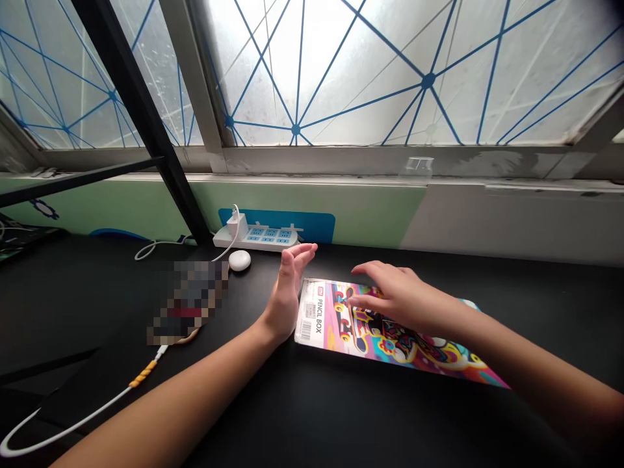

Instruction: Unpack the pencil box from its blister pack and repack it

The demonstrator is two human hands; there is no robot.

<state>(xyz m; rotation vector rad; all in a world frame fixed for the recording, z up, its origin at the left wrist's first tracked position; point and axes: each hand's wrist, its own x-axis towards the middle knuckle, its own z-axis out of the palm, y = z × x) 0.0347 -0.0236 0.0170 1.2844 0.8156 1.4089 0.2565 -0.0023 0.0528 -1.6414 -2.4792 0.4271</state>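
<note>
A flat, brightly printed pencil box [336, 318] lies on the black table, its white label end to the left and its colourful skateboard picture facing up. My left hand [287, 292] stands on edge at the box's left end, palm toward it, fingers stretched out; whether it touches the box I cannot tell. Over the box's upper middle is my right hand [394, 292], thumb and fingers apart, holding nothing. My right hand and forearm hide part of the box's right side.
Behind, a white power strip [263, 237] with a plugged-in charger [237, 226] sits by the wall. A round white case [239, 260] is near it. At left lie a blurred-out phone-like object [190, 305] and a white cable [88, 419]. A black metal frame [146, 123] rises at left.
</note>
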